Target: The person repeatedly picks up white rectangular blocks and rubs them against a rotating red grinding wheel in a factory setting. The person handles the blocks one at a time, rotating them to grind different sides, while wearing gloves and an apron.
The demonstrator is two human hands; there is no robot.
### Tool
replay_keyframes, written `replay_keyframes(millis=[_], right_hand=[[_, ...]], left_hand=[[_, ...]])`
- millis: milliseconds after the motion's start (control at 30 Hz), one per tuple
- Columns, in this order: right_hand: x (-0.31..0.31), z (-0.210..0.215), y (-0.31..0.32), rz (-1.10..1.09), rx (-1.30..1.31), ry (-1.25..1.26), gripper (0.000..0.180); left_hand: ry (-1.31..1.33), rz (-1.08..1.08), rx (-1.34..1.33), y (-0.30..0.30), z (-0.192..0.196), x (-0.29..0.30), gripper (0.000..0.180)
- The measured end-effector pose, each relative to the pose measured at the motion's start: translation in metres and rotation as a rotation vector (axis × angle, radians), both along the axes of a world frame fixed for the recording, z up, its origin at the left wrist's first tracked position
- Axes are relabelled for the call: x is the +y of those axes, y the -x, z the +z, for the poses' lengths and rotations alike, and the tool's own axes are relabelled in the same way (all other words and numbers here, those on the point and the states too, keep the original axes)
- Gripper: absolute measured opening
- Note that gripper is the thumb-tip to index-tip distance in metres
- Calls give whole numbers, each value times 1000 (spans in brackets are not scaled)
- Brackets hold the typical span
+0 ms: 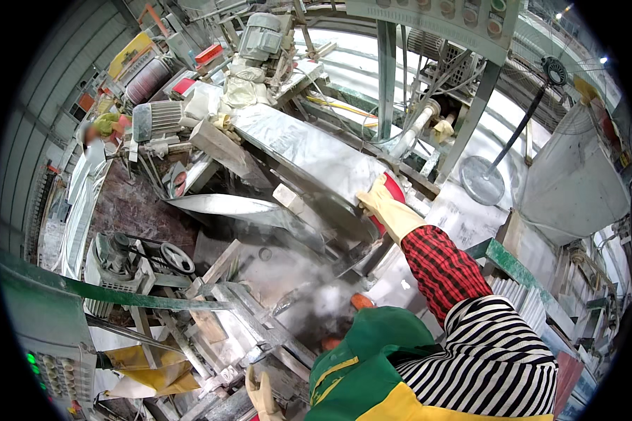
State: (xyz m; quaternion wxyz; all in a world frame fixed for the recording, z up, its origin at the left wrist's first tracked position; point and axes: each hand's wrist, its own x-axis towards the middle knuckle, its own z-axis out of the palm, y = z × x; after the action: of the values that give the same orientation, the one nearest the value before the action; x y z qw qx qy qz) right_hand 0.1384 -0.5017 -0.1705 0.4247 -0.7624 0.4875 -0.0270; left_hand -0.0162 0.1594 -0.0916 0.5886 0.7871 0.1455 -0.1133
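Note:
My right hand (390, 210), in a cream rubber glove, reaches forward to the near end of a long belt (309, 144) coated in pale dust. Its fingers bend over a red curved piece (395, 188) at that end, which shows on both sides of the glove. Whether this piece is part of the machine or separate, I cannot tell. Low in the view, my left hand (261, 394) wears the same kind of glove. Its thumb and fingers are apart, with nothing seen between them, beside a dusty frame (260, 326).
A grey motor (261, 35) stands beyond the belt. Control panels sit at the upper right (456, 15) and lower left (60, 375). Nearby are a pulley wheel (177, 258), a green bar (147, 300) and a standing fan (556, 70). Another person (95, 151) is at far left.

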Motion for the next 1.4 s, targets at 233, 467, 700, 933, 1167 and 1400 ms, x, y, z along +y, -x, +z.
replay_keyframes(millis=[233, 467, 700, 933, 1167, 1400], right_hand=[[111, 117, 73, 380, -403, 220, 60], [173, 28, 147, 855, 20, -152, 55], [152, -39, 221, 1000, 350, -80, 60], [158, -21, 209, 938, 535, -74, 61], [199, -2, 190, 1086, 204, -107, 51], [199, 10, 186, 1050, 378, -17, 46]], left_hand=[[-711, 156, -153, 17, 41, 74, 54], [-1361, 162, -103, 64, 51, 169, 63], [-2011, -144, -464, 123, -49, 248, 112], [-1957, 129, -417, 115, -39, 207, 85], [-1742, 337, -284, 103, 5, 148, 68], [-1690, 262, -93, 96, -27, 164, 82]])
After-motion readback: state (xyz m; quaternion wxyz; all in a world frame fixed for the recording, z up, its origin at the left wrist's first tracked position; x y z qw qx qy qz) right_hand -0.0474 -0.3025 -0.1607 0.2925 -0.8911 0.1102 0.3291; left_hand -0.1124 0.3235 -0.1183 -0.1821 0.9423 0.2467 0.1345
